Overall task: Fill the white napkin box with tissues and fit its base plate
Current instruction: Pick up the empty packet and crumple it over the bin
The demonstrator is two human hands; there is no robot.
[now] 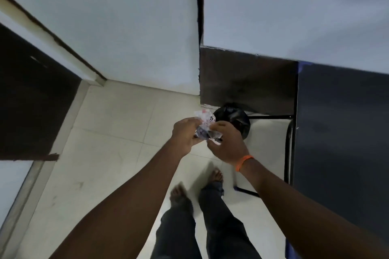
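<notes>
I stand over a tiled floor and hold a crumpled clear plastic wrapper (205, 125) between both hands. It has white, pink and dark print. My left hand (186, 132) grips its left side and my right hand (228, 142), with an orange band on the wrist, grips its right side. The wrapper hangs just in front of a bin lined with a black bag (233, 119) on the floor. The white napkin box, tissues and base plate are not in view.
A dark table (341, 132) with black metal legs (289, 149) stands at the right. A white wall corner (147, 38) rises ahead, with a dark doorway (31, 101) at the left. My bare feet (179, 193) are on the pale tiles below my hands.
</notes>
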